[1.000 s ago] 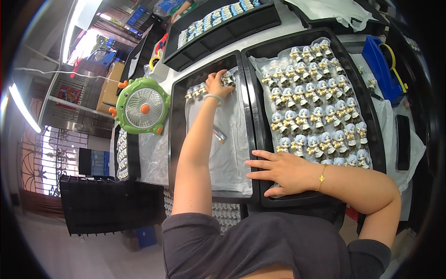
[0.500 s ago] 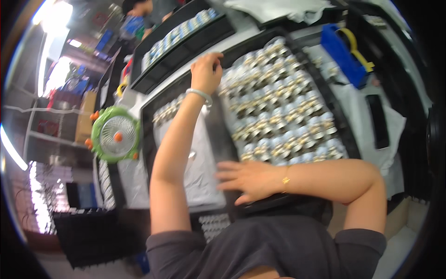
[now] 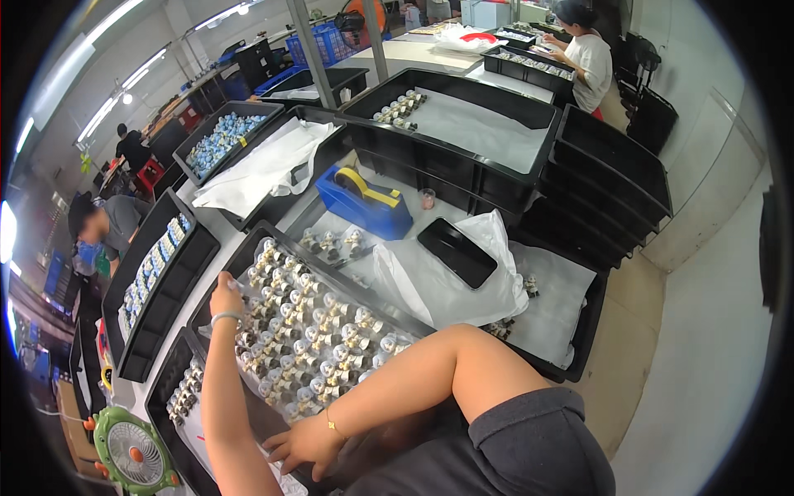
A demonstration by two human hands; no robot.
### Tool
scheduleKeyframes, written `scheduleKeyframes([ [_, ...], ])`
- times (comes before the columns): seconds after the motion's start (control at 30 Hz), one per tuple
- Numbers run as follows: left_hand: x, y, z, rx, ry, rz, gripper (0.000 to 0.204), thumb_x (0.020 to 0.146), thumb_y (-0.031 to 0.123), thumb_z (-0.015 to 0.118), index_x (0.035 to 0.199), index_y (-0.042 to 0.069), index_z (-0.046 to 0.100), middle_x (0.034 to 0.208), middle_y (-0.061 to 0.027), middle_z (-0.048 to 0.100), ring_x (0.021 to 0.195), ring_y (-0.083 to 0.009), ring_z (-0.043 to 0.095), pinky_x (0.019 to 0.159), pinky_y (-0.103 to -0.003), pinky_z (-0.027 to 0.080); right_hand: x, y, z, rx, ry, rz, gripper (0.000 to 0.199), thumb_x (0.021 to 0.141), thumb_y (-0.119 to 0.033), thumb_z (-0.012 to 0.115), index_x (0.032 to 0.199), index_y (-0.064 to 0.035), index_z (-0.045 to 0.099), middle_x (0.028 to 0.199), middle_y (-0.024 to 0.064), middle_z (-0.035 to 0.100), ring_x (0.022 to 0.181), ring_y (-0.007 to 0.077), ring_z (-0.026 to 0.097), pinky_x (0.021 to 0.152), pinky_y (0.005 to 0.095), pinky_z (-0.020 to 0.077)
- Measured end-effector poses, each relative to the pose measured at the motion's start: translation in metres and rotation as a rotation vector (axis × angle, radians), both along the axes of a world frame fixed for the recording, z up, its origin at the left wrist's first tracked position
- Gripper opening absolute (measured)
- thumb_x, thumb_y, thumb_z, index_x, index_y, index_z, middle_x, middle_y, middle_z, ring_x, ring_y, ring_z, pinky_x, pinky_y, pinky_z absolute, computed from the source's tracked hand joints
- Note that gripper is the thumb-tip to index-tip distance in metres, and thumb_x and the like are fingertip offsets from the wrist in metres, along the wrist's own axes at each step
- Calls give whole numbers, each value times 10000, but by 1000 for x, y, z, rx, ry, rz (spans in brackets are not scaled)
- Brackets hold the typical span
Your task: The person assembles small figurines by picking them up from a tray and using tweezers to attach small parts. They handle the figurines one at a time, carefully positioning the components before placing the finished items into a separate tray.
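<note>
A black tray (image 3: 397, 314) holds rows of small figurines (image 3: 318, 335) with pale rounded heads and gold and white bodies. My left hand (image 3: 225, 296) is at this tray's left rim, beside the outermost figurines. Its fingers are curled closed, and what they hold, if anything, is hidden. My right hand (image 3: 308, 442) lies with fingers spread at the tray's near left corner, below the rows. Left of it, a second black tray (image 3: 159, 395) contains a few figurines (image 3: 184, 393) and a pale sheet, partly hidden by my left forearm.
A blue tape dispenser (image 3: 364, 207) and a black phone (image 3: 457, 252) on white plastic lie beyond the figurines. Stacked black crates (image 3: 612, 165) stand at the right. A green fan (image 3: 132, 450) is at lower left. Co-workers (image 3: 587, 58) are at other tables.
The view has swung toward the right and up, bringing the crates and room into sight. My left hand remains near the tray's left rim; my right hand is still spread at its near left corner.
</note>
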State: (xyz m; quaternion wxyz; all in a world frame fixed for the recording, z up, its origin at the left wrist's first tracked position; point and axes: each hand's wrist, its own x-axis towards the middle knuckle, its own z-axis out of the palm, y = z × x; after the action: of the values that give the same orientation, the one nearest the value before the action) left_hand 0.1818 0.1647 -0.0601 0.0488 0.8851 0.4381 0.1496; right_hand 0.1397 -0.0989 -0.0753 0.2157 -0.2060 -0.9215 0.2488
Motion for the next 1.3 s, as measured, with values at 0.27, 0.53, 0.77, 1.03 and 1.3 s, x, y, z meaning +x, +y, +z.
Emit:
scheduleKeyframes([
  [0.27,-115,-107,66,-1152,-1134,-253,517,790,93,510,1272,70,323,1006,-77,516,820,-164,558,723,-293,463,14,-6,16,-86,-42,-32,584,700,-369,627,1197,-108,466,1354,103,290,1293,301,136,897,433,368],
  [0.53,-206,-203,60,-1289,-1297,-340,875,611,49,675,1329,145,185,1270,-202,338,982,-268,523,903,-376,379,11,-7,16,-20,-19,-44,578,741,-390,581,1215,-90,439,1350,129,293,1281,306,186,966,424,310],
  [0.77,-209,-209,71,-1299,-1327,-505,884,583,-139,573,1289,211,170,1325,-172,266,1123,-335,440,928,-405,377,11,-3,32,3,-152,-59,580,741,-380,590,1246,-159,410,1317,78,330,1254,278,237,924,397,363],
  [1.03,-211,-204,63,-654,-892,-588,672,611,47,636,1191,121,304,1148,-119,387,952,-212,464,807,-322,394,8,-2,34,-56,-137,-45,604,676,-290,657,1218,-156,429,1269,69,373,1225,275,288,898,392,393],
  [1.3,-211,-214,74,40,-334,-297,588,513,273,692,1040,85,513,798,-59,408,732,-206,415,657,-310,287,10,-3,38,-105,-118,-56,615,675,-267,657,1220,-126,413,1284,41,372,1136,254,363,901,374,376],
])
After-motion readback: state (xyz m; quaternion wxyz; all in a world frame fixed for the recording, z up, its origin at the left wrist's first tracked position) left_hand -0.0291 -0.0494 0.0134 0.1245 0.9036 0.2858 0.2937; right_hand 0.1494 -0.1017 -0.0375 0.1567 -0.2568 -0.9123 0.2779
